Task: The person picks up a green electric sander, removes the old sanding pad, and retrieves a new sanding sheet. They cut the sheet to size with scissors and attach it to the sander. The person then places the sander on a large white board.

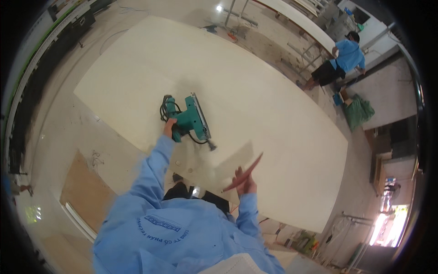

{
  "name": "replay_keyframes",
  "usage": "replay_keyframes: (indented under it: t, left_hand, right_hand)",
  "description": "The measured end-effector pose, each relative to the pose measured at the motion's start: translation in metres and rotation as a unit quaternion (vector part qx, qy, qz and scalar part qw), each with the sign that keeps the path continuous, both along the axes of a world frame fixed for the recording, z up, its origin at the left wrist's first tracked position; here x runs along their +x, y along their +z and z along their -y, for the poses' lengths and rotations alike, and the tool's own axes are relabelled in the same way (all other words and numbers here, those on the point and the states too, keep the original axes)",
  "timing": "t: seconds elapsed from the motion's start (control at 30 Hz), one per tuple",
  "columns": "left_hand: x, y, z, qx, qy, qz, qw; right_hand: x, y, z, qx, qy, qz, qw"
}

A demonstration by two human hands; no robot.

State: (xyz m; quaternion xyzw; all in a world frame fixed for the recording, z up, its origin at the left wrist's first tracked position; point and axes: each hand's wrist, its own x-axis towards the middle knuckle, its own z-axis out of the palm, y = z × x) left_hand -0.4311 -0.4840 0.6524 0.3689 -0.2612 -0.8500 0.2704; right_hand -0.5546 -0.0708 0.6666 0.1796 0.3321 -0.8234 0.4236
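Note:
My left hand grips a green electric sheet sander by its body, over the large pale board. The sander is tipped on its side, so its flat pad faces right. A black cord is looped around it, and the plug hangs near its lower end. To the right, my right hand holds a curved reddish-brown strip of sandpaper. The strip is seen nearly edge-on, and part of my fingers is hidden behind it.
The wide pale board spreads out before me. A brown sheet lies on the floor at left. Back right, a person in a blue shirt stands by a long white-topped table, near a green sack. A green machine stands at lower right.

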Motion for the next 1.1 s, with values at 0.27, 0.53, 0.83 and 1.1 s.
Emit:
replay_keyframes:
  t: [0.27,0.53,0.83,1.1]
  left_hand:
    - [0.016,0.056,-0.103,0.174,0.000,-0.271,0.947]
    - [-0.019,0.079,-0.110,0.036,-0.075,-0.287,0.954]
    - [-0.016,0.019,-0.110,0.126,-0.230,-0.195,0.945]
    - [-0.011,-0.014,-0.095,-0.037,-0.399,-0.031,0.916]
  right_hand:
    - [-0.009,0.106,0.095,0.233,-0.128,-0.248,0.932]
    - [-0.026,0.116,0.108,0.078,-0.031,-0.038,0.996]
    - [-0.034,0.096,0.029,0.063,0.119,-0.301,0.944]
    - [-0.028,0.121,0.066,0.100,0.181,-0.433,0.878]
